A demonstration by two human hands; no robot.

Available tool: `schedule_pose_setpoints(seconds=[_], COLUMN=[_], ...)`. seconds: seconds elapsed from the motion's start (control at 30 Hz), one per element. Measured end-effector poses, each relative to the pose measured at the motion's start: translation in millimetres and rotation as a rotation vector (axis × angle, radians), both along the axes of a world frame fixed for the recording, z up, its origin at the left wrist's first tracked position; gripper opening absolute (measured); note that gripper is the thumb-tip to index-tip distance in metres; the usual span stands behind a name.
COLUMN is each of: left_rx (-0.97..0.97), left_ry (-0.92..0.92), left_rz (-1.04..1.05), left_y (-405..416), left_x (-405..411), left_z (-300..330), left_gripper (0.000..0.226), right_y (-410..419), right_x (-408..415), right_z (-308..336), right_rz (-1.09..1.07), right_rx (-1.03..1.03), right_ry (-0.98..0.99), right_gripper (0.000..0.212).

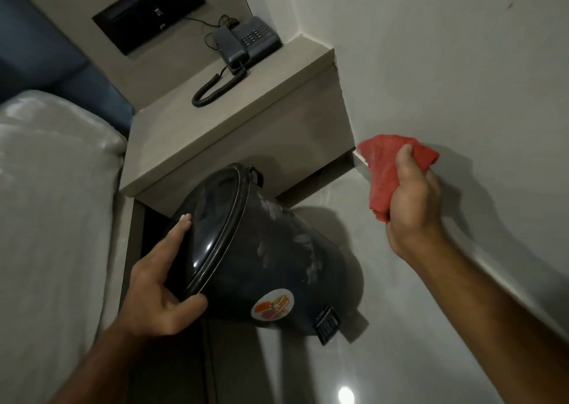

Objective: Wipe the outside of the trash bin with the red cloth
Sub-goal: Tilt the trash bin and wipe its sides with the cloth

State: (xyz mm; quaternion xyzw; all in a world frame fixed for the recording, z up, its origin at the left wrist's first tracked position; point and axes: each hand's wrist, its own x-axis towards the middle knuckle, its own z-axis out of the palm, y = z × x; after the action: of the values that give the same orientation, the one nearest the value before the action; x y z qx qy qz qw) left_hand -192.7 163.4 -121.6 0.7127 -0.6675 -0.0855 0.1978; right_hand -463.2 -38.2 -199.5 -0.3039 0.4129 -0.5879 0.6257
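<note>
A dark pedal trash bin (271, 259) stands on the floor below a bedside shelf. It carries a round colourful sticker, pale smudges on its side and a foot pedal at its base. My left hand (160, 283) grips the closed lid at its rim, thumb under the edge and fingers flat on the lid. My right hand (412, 200) is raised to the right of the bin, apart from it, and clutches the bunched red cloth (388, 169) close to the wall.
A beige bedside shelf (246, 126) overhangs the bin and bears a dark corded telephone (246, 41). A bed with white bedding (52, 203) lies at the left. A pale wall (462, 65) runs along the right. The floor (354, 373) is glossy.
</note>
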Motion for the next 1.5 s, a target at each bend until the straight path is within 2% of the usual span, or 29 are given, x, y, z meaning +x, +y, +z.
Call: schedule_pose_setpoints(seconds=[0.2,0.37,0.47,0.6,0.67,0.73,0.87,0.97,1.07,1.2,1.23,1.4,1.5], left_rx=[0.012,0.244,0.258,0.253,0.192,0.104,0.018,0.117,0.292,0.214,0.182,0.182,0.215], left_ry=[-0.016,-0.154,-0.212,-0.428,-0.440,-0.344,-0.086,0.048,-0.001,-0.001,-0.005,-0.203,-0.174], left_rz=[-0.001,0.066,0.138,0.241,0.231,0.258,0.329,0.249,0.252,0.300,0.305,0.210,0.202], left_y=[19,10,-16,-41,-41,-35,-25,-20,-17,-18,-16,-1,12], left_x=[16,15,-9,-36,-37,-34,-35,-39,-41,-42,-43,-24,-9], left_z=[0,20,18,15,17,16,3,-13,-29,-35,-35,-34,-37], left_gripper=[0.107,0.121,0.123,0.098,0.081,0.064,0.041,0.018,0.016,0.023,0.028,0.074,0.080], right_y=[8,8,11,16,14,12,14,20,31,48,52,66,71], right_x=[5,6,10,13,12,9,10,16,24,33,35,41,45], right_z=[-3,-7,-7,-5,-5,-5,-13,-17,-24,-35,-34,-32,-29], right_rz=[0.031,0.032,0.041,0.097,0.090,0.054,0.099,0.201,0.233,0.167,0.144,0.059,0.073], right_rx=[-0.007,0.020,0.040,0.033,0.029,0.036,0.061,0.027,-0.009,-0.071,-0.074,-0.076,-0.070], right_ry=[0.020,0.050,0.045,0.010,-0.017,-0.041,0.004,0.009,0.071,0.120,0.112,0.043,0.003], right_gripper=[0.030,0.026,0.032,0.059,0.056,0.048,0.049,0.051,0.060,0.023,0.019,0.022,0.026])
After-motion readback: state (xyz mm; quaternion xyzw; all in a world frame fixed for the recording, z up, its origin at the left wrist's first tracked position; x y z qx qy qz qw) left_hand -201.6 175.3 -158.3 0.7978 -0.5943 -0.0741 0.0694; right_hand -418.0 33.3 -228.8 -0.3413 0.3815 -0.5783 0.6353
